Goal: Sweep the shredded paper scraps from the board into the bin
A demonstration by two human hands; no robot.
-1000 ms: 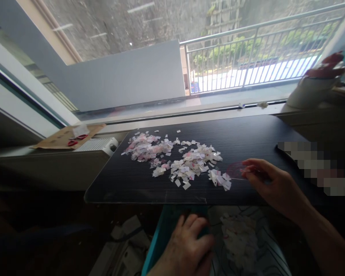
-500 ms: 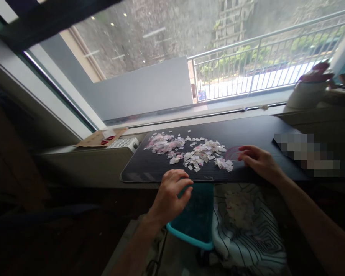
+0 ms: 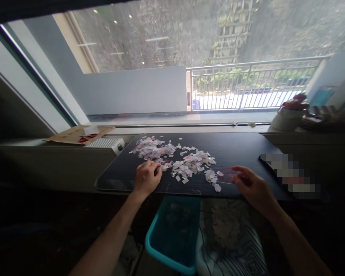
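Note:
A scatter of small white and pink paper scraps (image 3: 180,160) lies on a dark tabletop (image 3: 235,147). My left hand (image 3: 146,178) rests on the table at the near left edge of the scraps, fingers curled and touching them. My right hand (image 3: 251,186) lies at the right end of the scraps, its fingers pinching a thin, see-through pink protractor-like piece (image 3: 227,174) flat on the table. Below the table's front edge stands a teal bin (image 3: 172,234), beside a patterned cloth (image 3: 232,245) with more scraps piled on it.
A brown envelope (image 3: 74,134) with red bits lies on the sill at the left, next to a white radiator (image 3: 105,143). A white pot (image 3: 286,119) stands at the far right by the window. A blurred-out object (image 3: 289,176) lies on the table's right.
My left hand has risen from the teal bin below onto the tabletop, reaching the near left scraps. My right hand stays on the pink piece. The view has shifted.

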